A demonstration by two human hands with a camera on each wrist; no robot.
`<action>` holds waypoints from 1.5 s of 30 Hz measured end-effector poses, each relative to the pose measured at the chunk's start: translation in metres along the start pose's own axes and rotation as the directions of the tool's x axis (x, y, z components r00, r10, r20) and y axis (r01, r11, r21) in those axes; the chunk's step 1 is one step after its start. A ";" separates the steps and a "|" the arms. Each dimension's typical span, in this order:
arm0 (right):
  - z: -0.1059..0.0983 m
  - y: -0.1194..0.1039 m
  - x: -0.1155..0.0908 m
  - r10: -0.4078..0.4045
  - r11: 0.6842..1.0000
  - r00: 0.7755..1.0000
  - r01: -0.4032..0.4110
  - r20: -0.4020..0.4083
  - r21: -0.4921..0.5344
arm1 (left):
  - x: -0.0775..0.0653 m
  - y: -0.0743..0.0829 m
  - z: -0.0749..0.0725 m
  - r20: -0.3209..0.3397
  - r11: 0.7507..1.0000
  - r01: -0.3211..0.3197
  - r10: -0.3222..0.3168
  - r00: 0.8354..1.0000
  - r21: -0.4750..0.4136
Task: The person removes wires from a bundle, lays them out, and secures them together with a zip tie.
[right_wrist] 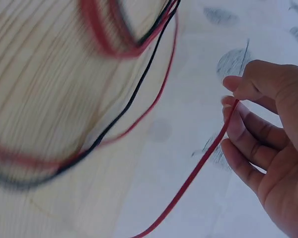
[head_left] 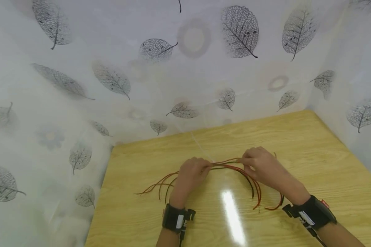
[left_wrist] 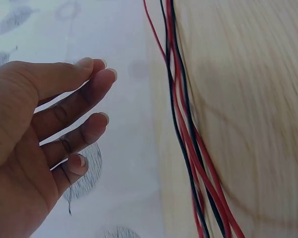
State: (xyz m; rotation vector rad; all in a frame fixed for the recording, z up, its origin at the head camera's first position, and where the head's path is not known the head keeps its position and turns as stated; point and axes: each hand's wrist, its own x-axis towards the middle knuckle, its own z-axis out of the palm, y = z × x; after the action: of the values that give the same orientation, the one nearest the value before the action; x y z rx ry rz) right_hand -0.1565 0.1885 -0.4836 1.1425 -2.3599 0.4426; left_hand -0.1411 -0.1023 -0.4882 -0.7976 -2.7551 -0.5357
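Several thin red and black wires (head_left: 256,185) lie in a loose bundle across the table, their ends fanning out left and right. My left hand (head_left: 191,173) is over the bundle in the head view. The left wrist view shows that hand (left_wrist: 64,109) beside the wires (left_wrist: 181,106), thumb and forefinger close together, with nothing visible between them. At the bundle's right part is my right hand (head_left: 262,168). In the right wrist view it (right_wrist: 273,114) pinches a red wire (right_wrist: 196,173) between thumb and fingertips. A black wire (right_wrist: 148,69) curves apart from it.
The yellow wood-grain table (head_left: 136,226) meets a white leaf-print cover (head_left: 201,79) at the back and both sides. Light reflects from its front middle. Each wrist wears a black strap (head_left: 173,218) with a small camera and cable.
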 end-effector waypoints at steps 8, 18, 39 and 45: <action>0.015 -0.030 0.026 -0.107 0.993 0.994 0.107 0.011 -0.042 | 0.013 0.023 0.007 -0.049 0.996 -0.086 0.087 0.995 0.024; 0.018 -0.031 0.027 -0.121 0.993 0.993 0.121 0.003 -0.002 | 0.004 0.018 -0.002 -0.025 0.999 -0.041 0.040 0.999 -0.031; 0.014 0.007 0.001 -0.011 1.000 0.998 0.012 0.060 -0.019 | -0.041 -0.051 -0.022 -0.036 0.974 0.209 -0.212 0.977 -0.084; 0.033 0.005 0.009 0.074 0.997 0.980 -0.073 0.182 -0.013 | -0.040 -0.054 -0.013 0.046 0.946 0.316 -0.313 0.949 -0.073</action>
State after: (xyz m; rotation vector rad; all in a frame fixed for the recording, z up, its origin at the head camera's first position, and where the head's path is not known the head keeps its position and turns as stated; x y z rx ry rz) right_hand -0.1739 0.1703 -0.5064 1.1395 -2.5666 0.3693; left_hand -0.1364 -0.1687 -0.5041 -0.3821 -2.9259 -0.6995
